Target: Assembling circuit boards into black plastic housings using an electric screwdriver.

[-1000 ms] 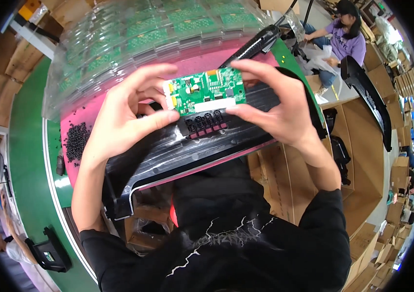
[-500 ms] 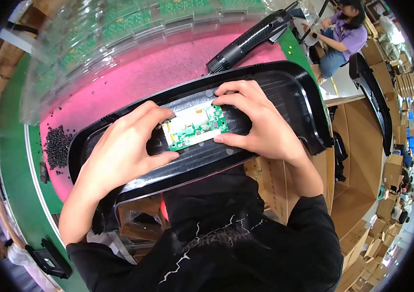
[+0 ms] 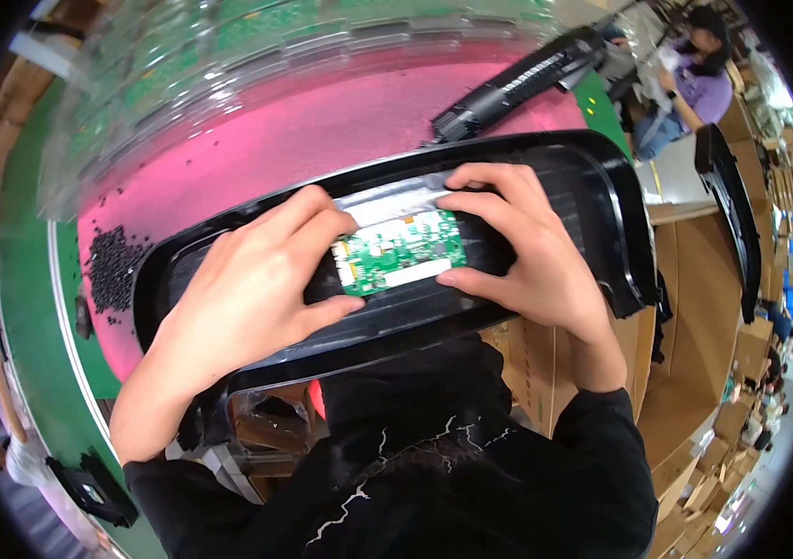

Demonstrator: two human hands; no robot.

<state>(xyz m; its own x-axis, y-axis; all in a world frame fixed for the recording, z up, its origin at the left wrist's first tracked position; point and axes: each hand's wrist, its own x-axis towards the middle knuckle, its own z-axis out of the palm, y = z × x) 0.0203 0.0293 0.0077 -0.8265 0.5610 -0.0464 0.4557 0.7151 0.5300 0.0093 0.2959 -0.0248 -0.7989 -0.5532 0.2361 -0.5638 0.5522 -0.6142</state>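
A green circuit board [image 3: 403, 253] lies in the recess of a long black plastic housing [image 3: 601, 186], which rests across the near edge of the pink-covered worktop [image 3: 322, 121]. Judging from how it sits, the board is already laid into its seat but not yet fixed: no screw or clip can be made out on it, and both hands are pressed to it, so the seating looks nearly done and any fastening is left.

The left hand [image 3: 247, 289] lies flat on the housing, fingers loosely spread, with the index finger along the board's upper left corner and the thumb under its lower left edge, lightly pinching that end. The right hand [image 3: 527, 252] curls over the right end, fingers arched along the board's top edge and thumb pressing at its lower right corner.

A heap of small black parts [image 3: 112, 270] lies near the left edge of the worktop. Clear trays of more green boards [image 3: 229, 47] stand along the far edge, and a second long black part [image 3: 518, 84] lies toward the far right corner. Another person [image 3: 695, 74] sits beyond it.
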